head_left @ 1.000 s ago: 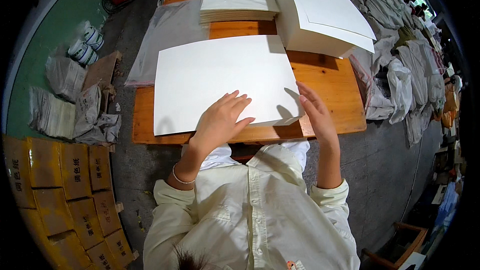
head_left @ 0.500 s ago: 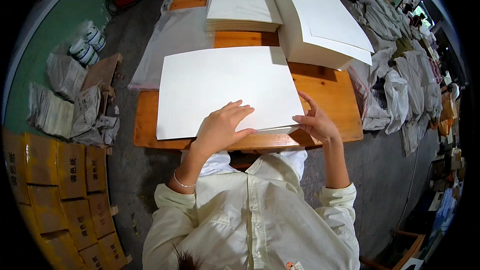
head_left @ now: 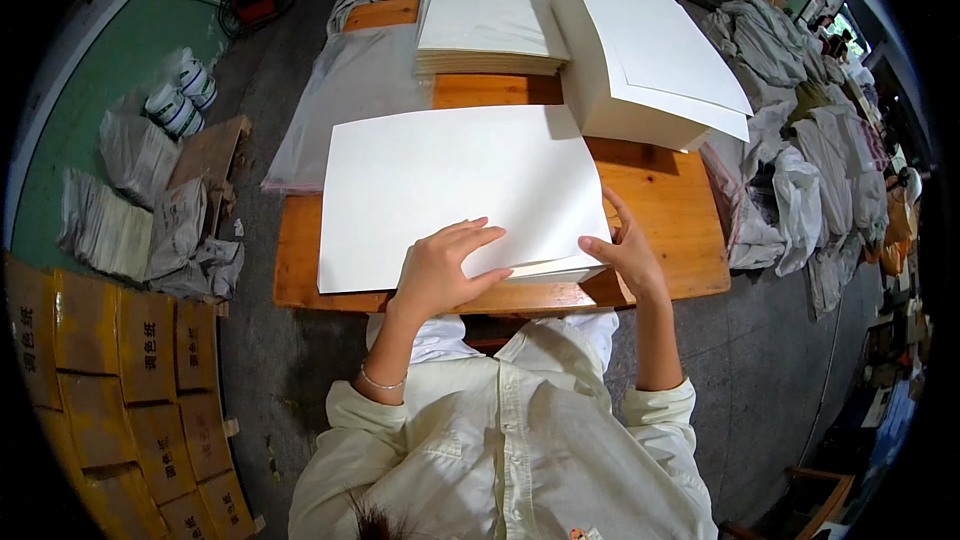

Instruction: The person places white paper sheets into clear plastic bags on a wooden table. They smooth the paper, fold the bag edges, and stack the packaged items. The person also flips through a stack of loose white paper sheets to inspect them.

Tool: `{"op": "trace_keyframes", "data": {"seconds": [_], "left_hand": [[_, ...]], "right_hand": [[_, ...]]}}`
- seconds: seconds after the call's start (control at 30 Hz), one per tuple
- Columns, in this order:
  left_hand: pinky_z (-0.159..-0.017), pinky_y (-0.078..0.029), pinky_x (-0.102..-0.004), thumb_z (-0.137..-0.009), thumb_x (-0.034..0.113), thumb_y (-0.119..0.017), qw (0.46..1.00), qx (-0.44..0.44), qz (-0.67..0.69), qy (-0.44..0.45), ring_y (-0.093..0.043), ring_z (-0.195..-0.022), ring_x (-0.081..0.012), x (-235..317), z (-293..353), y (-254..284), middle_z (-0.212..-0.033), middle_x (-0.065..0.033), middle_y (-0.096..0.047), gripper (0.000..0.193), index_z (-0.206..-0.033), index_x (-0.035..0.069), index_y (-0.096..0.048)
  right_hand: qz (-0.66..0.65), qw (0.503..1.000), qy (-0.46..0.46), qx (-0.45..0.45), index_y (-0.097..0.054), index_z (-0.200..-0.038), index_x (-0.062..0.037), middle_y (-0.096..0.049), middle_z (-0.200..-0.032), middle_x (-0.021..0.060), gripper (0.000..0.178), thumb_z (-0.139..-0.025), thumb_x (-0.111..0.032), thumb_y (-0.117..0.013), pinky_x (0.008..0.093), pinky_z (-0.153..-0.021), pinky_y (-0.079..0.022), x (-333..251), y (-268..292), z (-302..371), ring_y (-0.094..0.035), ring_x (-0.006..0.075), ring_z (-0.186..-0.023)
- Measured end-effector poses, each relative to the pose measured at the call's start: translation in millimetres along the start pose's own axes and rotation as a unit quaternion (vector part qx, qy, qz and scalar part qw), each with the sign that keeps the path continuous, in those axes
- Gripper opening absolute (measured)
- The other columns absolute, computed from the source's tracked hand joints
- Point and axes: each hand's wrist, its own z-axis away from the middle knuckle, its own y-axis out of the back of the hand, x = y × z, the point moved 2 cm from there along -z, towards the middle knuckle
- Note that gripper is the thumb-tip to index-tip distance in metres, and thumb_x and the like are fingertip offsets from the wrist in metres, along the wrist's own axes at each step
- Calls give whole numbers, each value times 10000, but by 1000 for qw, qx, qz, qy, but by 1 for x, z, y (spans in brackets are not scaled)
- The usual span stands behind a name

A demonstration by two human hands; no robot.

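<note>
A small stack of large white paper sheets [head_left: 440, 180] lies at the near edge of the wooden table [head_left: 660, 230]. My left hand [head_left: 447, 262] rests flat on the top sheet near its front edge, fingers stretched out and holding nothing. At the right front corner, my right hand [head_left: 630, 252] has its thumb over the sheet's edge and its index finger along the side; the other fingers are partly hidden. Between my hands the top sheet bows slightly, and edges of paper beneath it show at the front.
Behind lie a lower paper stack [head_left: 490, 25] and a tall one [head_left: 650, 40] with a loose top sheet. A clear plastic bag [head_left: 340, 110] hangs over the table's left side. Taped cartons [head_left: 150, 360] stand at left; heaped grey sacks [head_left: 830, 160] lie at right.
The top sheet now bows near its right side. My right thumb has shifted slightly inward over the corner; my left hand stays on the paper. The whole view has shifted a little downward.
</note>
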Motion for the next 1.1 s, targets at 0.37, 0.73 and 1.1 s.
{"op": "trace_keyframes", "data": {"seconds": [0.37, 0.73, 1.1], "left_hand": [[-715, -518, -295, -883, 99, -593, 991, 34, 78, 107, -654, -841, -192, 0, 1, 7, -1037, -131, -664, 370, -1253, 111, -578], [-684, -500, -296, -773, 218, -743, 997, -50, 23, 49, -621, -771, -231, 6, -4, 8, -1073, -128, -651, 500, -1246, 157, -596], [-617, -494, -317, -824, 197, -682, 997, -8, 59, 54, -573, -665, -240, 0, -1, 5, -899, -102, -628, 532, -1332, 210, -523]], "right_hand": [[-50, 995, -3, -84, -200, -1476, -60, -672, -1012, 163, 996, -680, -4, -796, 286, -822, -508, 4, 13, 6, -655, 185, -911], [-47, 999, 9, -17, -240, -1457, -28, -676, -973, 148, 915, -713, -24, -773, 284, -754, -517, 2, 2, 3, -650, 169, -850], [-52, 998, 7, -44, -213, -1470, -35, -693, -876, 134, 955, -704, -37, -784, 233, -720, -496, 0, 6, 7, -648, 133, -763]]}}
